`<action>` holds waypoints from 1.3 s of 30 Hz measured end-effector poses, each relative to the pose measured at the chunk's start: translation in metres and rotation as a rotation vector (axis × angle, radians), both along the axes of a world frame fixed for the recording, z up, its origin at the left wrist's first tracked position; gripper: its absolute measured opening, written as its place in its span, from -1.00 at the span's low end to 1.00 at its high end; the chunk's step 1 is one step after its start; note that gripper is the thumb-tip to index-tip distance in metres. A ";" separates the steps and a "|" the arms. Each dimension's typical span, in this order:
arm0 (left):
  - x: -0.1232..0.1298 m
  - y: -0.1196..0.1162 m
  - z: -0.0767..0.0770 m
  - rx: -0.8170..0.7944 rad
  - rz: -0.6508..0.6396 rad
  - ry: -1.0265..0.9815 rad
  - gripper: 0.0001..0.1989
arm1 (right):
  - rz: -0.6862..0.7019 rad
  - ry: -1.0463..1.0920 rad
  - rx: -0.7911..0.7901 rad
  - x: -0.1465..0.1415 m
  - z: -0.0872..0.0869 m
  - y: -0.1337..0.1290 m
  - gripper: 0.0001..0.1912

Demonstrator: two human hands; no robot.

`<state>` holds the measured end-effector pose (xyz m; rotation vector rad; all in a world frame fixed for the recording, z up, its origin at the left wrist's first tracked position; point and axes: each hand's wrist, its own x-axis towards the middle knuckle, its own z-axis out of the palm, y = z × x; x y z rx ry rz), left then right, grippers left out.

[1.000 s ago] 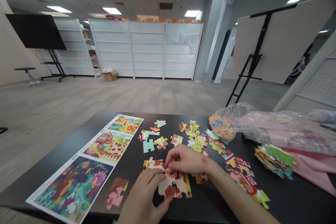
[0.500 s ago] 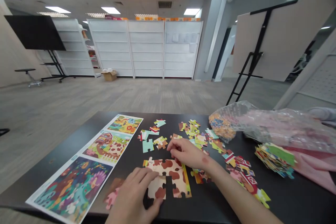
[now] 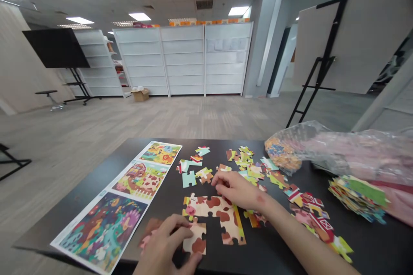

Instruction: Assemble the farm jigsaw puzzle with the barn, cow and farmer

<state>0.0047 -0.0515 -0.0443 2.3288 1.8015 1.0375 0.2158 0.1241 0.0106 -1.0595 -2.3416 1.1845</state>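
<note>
My left hand [image 3: 166, 242] is at the near edge of the black table, thumb and fingers closed around a cream jigsaw piece with brown patches [image 3: 197, 245]. This piece lies apart from the joined cow pieces [image 3: 211, 207] just above it, whose cow face shows at their left end. My right hand [image 3: 237, 190] is loosely curled at the upper edge of those joined pieces, with nothing visible in its fingers. A pink-and-brown piece [image 3: 149, 234] lies partly behind my left hand. Several loose pieces [image 3: 189, 178] lie beyond my hands.
On the left lies a printed sheet [image 3: 146, 201] with three pictures, one showing a farm with a cow. Many loose pieces [image 3: 248, 165] spread along the right. Farther right are a stack of pieces [image 3: 358, 197] and a clear plastic bag [image 3: 342, 148].
My left hand has drawn the patched piece toward me, away from the joined pieces, uncovering the cow's face. My right hand keeps its place on them. The view has shifted slightly.
</note>
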 end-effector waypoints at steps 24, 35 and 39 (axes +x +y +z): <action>0.002 0.000 -0.002 0.016 0.082 -0.287 -0.51 | 0.017 0.011 0.006 -0.001 0.007 -0.005 -0.81; -0.011 -0.004 0.010 -0.152 0.106 -0.631 -0.71 | 0.024 0.004 -0.017 -0.001 0.009 -0.007 -0.84; -0.020 -0.006 0.003 -0.223 0.106 -0.834 -0.58 | 0.021 0.003 -0.014 -0.001 0.013 -0.009 -0.82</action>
